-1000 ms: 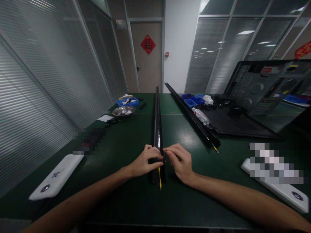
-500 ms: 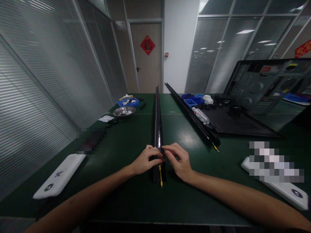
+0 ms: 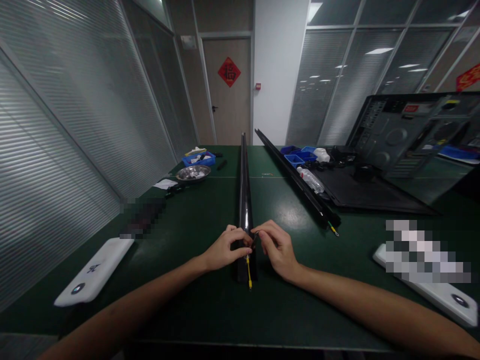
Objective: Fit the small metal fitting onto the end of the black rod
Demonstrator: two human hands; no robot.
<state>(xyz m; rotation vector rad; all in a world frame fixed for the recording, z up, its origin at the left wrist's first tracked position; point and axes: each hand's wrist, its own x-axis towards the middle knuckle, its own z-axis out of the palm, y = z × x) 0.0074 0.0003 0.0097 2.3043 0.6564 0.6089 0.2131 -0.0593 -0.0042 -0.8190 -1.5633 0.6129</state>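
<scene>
A long black rail (image 3: pixel 245 200) runs away from me down the middle of the green table, with a short yellow wire (image 3: pixel 249 272) ending in a metal lug at its near end. My left hand (image 3: pixel 228 247) rests over the rail from the left, its fingers closed around something small that I cannot make out. From the right, my right hand (image 3: pixel 275 245) pinches a small, thin dark piece between thumb and forefinger, close beside the left fingertips. The fingers partly hide the rail's near part.
A second black rail (image 3: pixel 300 185) lies slantwise to the right, beside a plastic bottle (image 3: pixel 311 180), blue trays (image 3: pixel 294 160) and a computer case (image 3: pixel 397 135). At the left are a metal bowl (image 3: pixel 193 173), a blue basket (image 3: pixel 199 159) and a white device (image 3: pixel 95 272).
The right thumb and forefinger have shifted slightly, and the small dark piece now tilts up between them. The left hand is nearly unchanged.
</scene>
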